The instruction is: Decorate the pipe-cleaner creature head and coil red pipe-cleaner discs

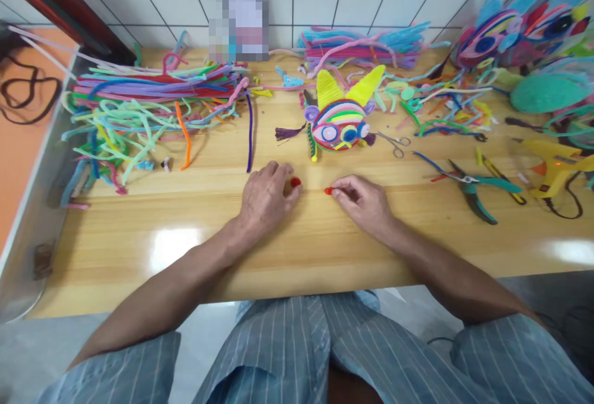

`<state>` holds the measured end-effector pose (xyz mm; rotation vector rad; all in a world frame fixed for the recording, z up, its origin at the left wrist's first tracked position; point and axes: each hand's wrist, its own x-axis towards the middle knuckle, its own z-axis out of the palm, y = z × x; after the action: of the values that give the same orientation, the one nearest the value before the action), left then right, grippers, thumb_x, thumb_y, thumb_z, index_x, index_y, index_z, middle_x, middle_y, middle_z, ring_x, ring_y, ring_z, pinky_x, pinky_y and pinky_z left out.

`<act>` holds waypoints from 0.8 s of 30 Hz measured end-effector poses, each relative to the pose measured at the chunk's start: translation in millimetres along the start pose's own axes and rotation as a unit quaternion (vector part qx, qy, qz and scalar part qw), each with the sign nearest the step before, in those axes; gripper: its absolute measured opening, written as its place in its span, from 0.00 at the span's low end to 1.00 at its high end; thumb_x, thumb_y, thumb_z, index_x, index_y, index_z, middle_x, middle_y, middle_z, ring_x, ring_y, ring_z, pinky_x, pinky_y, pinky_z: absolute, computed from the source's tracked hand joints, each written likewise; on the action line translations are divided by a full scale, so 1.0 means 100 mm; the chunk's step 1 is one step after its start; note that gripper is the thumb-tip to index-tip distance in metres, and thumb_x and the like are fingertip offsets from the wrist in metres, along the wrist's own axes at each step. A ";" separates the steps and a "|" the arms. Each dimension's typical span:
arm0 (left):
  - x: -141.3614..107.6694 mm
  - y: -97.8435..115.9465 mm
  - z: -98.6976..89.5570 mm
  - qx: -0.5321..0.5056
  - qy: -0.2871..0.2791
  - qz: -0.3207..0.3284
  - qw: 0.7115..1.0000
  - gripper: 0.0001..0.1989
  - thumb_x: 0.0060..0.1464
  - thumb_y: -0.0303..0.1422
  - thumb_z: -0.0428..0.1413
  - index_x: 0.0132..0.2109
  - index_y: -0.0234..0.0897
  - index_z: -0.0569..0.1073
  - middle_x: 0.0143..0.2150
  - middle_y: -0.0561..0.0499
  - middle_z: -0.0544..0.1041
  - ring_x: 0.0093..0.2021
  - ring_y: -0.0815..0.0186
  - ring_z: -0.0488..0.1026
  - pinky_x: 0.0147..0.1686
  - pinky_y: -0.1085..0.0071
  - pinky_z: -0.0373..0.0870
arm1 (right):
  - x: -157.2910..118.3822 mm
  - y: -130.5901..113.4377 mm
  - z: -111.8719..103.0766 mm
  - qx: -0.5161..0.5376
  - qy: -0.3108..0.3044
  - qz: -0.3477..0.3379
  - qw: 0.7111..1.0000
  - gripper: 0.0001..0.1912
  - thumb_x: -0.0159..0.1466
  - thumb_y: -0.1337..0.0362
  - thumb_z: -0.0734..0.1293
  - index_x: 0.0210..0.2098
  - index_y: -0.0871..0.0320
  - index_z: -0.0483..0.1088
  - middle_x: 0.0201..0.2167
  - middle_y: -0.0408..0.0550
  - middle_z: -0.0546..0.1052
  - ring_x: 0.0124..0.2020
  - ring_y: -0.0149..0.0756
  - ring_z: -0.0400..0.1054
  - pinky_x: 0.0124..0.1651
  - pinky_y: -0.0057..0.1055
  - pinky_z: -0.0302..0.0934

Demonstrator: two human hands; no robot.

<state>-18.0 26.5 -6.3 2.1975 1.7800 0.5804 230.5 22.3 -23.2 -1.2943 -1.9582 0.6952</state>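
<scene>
My left hand [268,192] rests on the wooden table with its fingers apart, thumb and fingertips beside a small red coil [296,182]. Opposite it, my right hand [364,200] pinches another small red piece [328,191] between thumb and forefinger, just above or on the tabletop. Beyond both hands lies a colourful mask-like figure [341,125] with yellow ears, round eyes and purple tassels. A purple pipe cleaner [250,135] and an orange one [183,137] lie beyond my left hand.
Bundled pipe cleaners [158,85] and loose pieces fill the back left, with another bundle [362,50] at the back middle. Scissors [395,142], pliers [473,184], a yellow cutter [503,180] and a yellow glue gun [552,163] lie right. More colourful figures [492,39] stand back right.
</scene>
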 end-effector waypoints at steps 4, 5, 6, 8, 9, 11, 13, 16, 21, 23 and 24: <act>-0.04 0.01 0.04 0.045 -0.037 0.030 0.998 0.07 0.66 0.33 0.59 0.47 0.36 0.81 0.43 0.41 0.81 0.43 0.52 0.79 0.44 0.58 0.76 | 0.01 0.00 -0.02 -0.048 0.014 -0.055 0.997 0.06 0.70 0.67 0.68 0.43 0.53 0.79 0.38 0.47 0.84 0.37 0.39 0.77 0.40 0.35 0.68; -0.04 0.00 0.05 0.038 -0.036 0.043 0.998 0.08 0.67 0.32 0.58 0.46 0.36 0.81 0.43 0.42 0.81 0.43 0.53 0.79 0.44 0.59 0.76 | 0.02 0.01 -0.03 -0.054 0.018 -0.065 0.996 0.07 0.70 0.68 0.68 0.44 0.54 0.79 0.39 0.49 0.83 0.39 0.39 0.77 0.40 0.35 0.69; -0.04 -0.01 0.06 0.027 -0.031 0.057 0.998 0.09 0.68 0.32 0.56 0.47 0.36 0.82 0.43 0.42 0.81 0.43 0.54 0.79 0.44 0.59 0.76 | 0.02 0.01 -0.03 -0.055 0.023 -0.068 0.996 0.08 0.70 0.68 0.67 0.45 0.54 0.79 0.41 0.49 0.82 0.40 0.39 0.77 0.41 0.35 0.69; -0.05 -0.03 0.08 0.004 -0.017 0.082 0.997 0.12 0.69 0.30 0.53 0.49 0.36 0.82 0.44 0.42 0.82 0.44 0.55 0.80 0.45 0.60 0.77 | 0.03 0.02 -0.04 -0.049 0.032 -0.061 0.996 0.10 0.70 0.70 0.66 0.46 0.54 0.79 0.41 0.49 0.81 0.40 0.38 0.76 0.41 0.35 0.69; -0.06 -0.04 0.10 -0.006 -0.010 0.091 0.996 0.13 0.69 0.29 0.53 0.51 0.36 0.82 0.45 0.41 0.82 0.44 0.55 0.80 0.45 0.60 0.77 | 0.03 0.03 -0.04 -0.045 0.035 -0.057 0.997 0.10 0.70 0.70 0.65 0.46 0.53 0.78 0.41 0.48 0.80 0.39 0.38 0.76 0.42 0.35 0.69; -0.07 -0.05 0.12 -0.017 0.001 0.102 0.995 0.16 0.66 0.26 0.54 0.56 0.35 0.80 0.47 0.41 0.81 0.45 0.56 0.80 0.47 0.60 0.78 | 0.03 0.03 -0.04 -0.041 0.033 -0.059 0.997 0.09 0.70 0.69 0.66 0.46 0.53 0.77 0.40 0.47 0.79 0.39 0.38 0.75 0.42 0.35 0.70; -0.09 -0.05 0.15 -0.021 0.014 0.104 0.994 0.20 0.62 0.25 0.55 0.60 0.35 0.77 0.49 0.41 0.80 0.46 0.56 0.80 0.48 0.60 0.78 | 0.02 0.02 -0.03 -0.047 0.022 -0.070 0.996 0.09 0.69 0.67 0.69 0.48 0.53 0.77 0.41 0.48 0.79 0.39 0.39 0.75 0.43 0.35 0.70; -0.11 -0.03 0.19 -0.023 0.048 0.105 0.993 0.19 0.60 0.25 0.57 0.58 0.36 0.77 0.49 0.41 0.79 0.46 0.56 0.79 0.46 0.61 0.78 | 0.01 0.02 0.01 -0.088 -0.003 -0.075 0.993 0.12 0.67 0.64 0.72 0.51 0.54 0.76 0.43 0.50 0.79 0.44 0.42 0.75 0.47 0.38 0.71; -0.13 0.05 0.25 -0.027 0.060 0.140 0.988 0.10 0.65 0.29 0.56 0.51 0.37 0.79 0.44 0.42 0.79 0.44 0.57 0.77 0.44 0.62 0.75 | 0.02 0.03 0.07 -0.152 -0.027 -0.061 0.986 0.07 0.67 0.65 0.72 0.45 0.54 0.77 0.45 0.53 0.78 0.50 0.48 0.74 0.53 0.42 0.69; -0.14 0.10 0.27 -0.022 0.039 0.156 0.987 0.09 0.67 0.30 0.55 0.47 0.36 0.80 0.42 0.42 0.80 0.43 0.57 0.77 0.44 0.62 0.74 | 0.03 0.03 0.08 -0.148 -0.034 -0.056 0.987 0.04 0.67 0.67 0.72 0.42 0.53 0.76 0.45 0.52 0.78 0.50 0.47 0.73 0.54 0.41 0.68; -0.14 0.12 0.27 -0.016 0.031 0.161 0.986 0.09 0.67 0.30 0.54 0.45 0.36 0.81 0.41 0.42 0.80 0.43 0.57 0.77 0.45 0.62 0.74 | 0.04 0.03 0.09 -0.142 -0.036 -0.055 0.988 0.05 0.67 0.67 0.72 0.42 0.53 0.76 0.45 0.52 0.78 0.50 0.47 0.73 0.54 0.41 0.68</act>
<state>2.4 11.8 -27.6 2.4876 1.4379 0.7459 224.6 26.3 -30.3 -1.3284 -2.2314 0.4237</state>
